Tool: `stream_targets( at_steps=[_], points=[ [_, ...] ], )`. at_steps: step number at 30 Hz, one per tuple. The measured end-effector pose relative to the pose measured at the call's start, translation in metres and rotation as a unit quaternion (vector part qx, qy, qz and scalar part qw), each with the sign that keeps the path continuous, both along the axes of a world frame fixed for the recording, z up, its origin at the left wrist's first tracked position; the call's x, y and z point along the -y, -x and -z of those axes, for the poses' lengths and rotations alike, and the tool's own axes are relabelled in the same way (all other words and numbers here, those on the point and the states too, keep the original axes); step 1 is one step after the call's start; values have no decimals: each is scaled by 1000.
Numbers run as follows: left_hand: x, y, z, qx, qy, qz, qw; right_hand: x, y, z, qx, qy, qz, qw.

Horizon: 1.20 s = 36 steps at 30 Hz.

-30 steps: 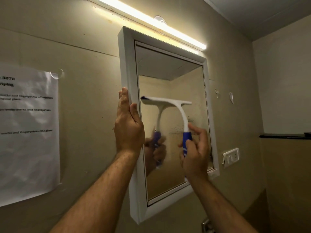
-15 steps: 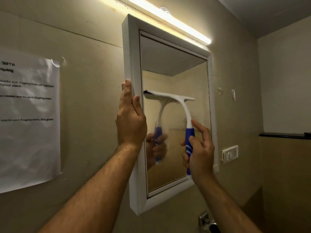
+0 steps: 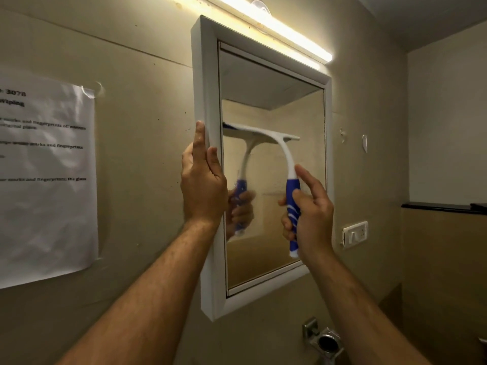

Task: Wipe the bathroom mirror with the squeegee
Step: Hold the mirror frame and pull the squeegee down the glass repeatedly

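Observation:
A white-framed mirror [image 3: 208, 75] hangs on the beige wall. A squeegee [image 3: 279, 143] with a white head and a blue and white handle has its blade against the glass, about mid-height, towards the left side. My right hand [image 3: 313, 214] grips the blue handle, with the index finger raised off it. My left hand [image 3: 203, 180] grips the mirror's left frame edge, thumb on the front face. The glass reflects the squeegee and my right hand.
A printed paper sheet [image 3: 44, 175] is taped to the wall at left. A tube light [image 3: 276, 27] runs above the mirror. A white switch plate [image 3: 354, 234] sits right of it, a metal pipe fitting [image 3: 324, 341] below, a dark ledge [image 3: 442, 208] at right.
The squeegee and my right hand have stayed near the mirror's middle, shifting slightly on the glass. My right index finger has lifted off the handle. My left hand keeps its grip on the frame.

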<state>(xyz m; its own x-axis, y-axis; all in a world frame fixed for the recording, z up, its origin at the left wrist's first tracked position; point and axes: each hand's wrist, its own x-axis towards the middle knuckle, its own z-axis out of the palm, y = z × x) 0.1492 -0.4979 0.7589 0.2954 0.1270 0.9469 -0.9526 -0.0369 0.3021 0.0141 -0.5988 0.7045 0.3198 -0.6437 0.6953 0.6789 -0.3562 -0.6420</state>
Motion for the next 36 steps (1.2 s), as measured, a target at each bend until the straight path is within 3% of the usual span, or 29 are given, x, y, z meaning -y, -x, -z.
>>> stream_targets(
  at_steps=[6,16,24,32,36],
  points=[
    [0,0,1,-22,-2,-8,1000,-1,8,58,-33,-47,-11,998],
    [-4,3,0,-38,-12,-19,999,5,1,-19,0,-22,-21,1000],
    [-4,2,2,-41,-15,-36,998,-9,6,68,-26,-66,-42,997],
    [-1,1,0,-44,-13,-24,999,-1,-2,-10,-5,-10,6,1000],
    [0,-1,1,-39,-9,-28,999,5,-8,12,-33,26,18,999]
  ],
)
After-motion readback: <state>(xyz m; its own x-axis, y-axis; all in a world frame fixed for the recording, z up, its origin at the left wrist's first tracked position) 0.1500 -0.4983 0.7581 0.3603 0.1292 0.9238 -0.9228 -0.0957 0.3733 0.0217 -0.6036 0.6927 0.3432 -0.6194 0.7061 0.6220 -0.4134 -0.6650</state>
